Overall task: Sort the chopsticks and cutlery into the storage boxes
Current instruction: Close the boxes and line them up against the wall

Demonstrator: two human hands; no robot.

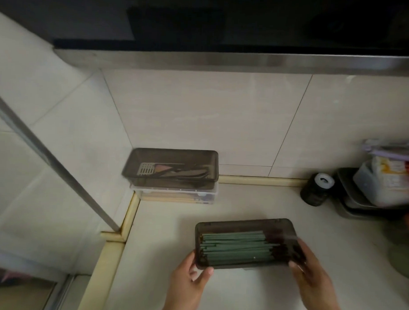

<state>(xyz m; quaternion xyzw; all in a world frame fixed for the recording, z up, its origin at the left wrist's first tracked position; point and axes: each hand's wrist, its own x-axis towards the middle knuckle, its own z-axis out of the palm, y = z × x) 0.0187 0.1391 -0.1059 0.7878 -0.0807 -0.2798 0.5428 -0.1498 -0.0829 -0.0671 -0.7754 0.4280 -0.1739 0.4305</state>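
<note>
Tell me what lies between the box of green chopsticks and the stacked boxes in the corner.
Nothing visible. Only bare counter separates the chopstick box, held by both hands, from the stacked boxes.

both hands hold a dark box of green chopsticks over the counter

the left hand (190,279) grips the dark box (282,223) at its near left corner, the right hand (310,272) at its right end; green chopsticks (237,248) lie lengthwise inside. in the corner by the tiled wall (200,113), a dark tray (170,178) of cutlery (186,172) sits stacked on a clear box (174,195). a black jar (316,190) stands at right on the counter (240,295).
</note>
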